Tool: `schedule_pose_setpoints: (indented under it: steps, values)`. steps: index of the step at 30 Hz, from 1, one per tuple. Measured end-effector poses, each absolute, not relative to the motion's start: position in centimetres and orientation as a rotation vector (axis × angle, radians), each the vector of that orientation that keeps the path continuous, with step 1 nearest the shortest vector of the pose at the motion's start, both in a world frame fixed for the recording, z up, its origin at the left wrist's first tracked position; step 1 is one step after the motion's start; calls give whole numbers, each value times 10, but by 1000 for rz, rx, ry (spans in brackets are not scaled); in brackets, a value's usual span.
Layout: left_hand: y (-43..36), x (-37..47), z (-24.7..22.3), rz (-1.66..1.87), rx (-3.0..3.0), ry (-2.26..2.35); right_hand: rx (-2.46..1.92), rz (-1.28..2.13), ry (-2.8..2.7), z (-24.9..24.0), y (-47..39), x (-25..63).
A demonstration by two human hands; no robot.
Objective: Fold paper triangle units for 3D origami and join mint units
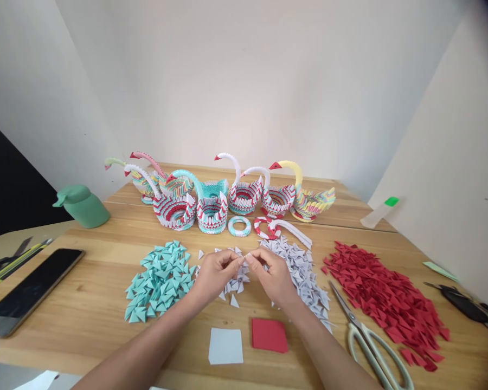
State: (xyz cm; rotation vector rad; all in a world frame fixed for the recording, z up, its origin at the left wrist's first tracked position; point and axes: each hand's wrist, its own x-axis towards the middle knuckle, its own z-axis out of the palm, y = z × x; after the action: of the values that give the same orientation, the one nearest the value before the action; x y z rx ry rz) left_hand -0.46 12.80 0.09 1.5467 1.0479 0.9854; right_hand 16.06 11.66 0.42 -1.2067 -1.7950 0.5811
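Head cam: both hands are pinched closed, thumb against finger, left hand (217, 271) and right hand (273, 273) meeting at the tips, I'd guess for fine control of something tiny. Can't tell if there's a paper piece in there, the fingers hide it. Little white folded pieces (239, 284) lie right below and behind them. Teal pieces (158, 281) sit left of the hands, red pieces (390, 292) off right, probably sorted so colours don't mix. Scissors (352, 317) lie beside the right forearm, handles toward the person, handy for grabbing. Finished-looking paper swans (212, 218) stand beyond the hands, likely out of elbow range.
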Motion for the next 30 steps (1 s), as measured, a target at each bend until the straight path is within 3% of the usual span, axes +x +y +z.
schedule_pose_setpoints:
  steps: [30]
  values:
    - [127,-5,-2,1007,1556,1033,-1208,610,-1782,3,117,161]
